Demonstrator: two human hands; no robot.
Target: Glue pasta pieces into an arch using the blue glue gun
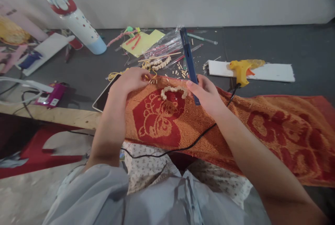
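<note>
Our left hand (132, 80) rests curled at the towel's (261, 127) far edge, fingertips pinching at small wooden bits (154, 81) and yellow cord (115, 74). Just right of it, between both hands, the bead arc (174, 91) lies on the towel, its open side toward us. Our right hand (206, 94) grips the blue tool (190, 60), whose long axis runs far and slightly left. The glue gun (242, 71) sits farther right on the desk (300, 50).
</note>
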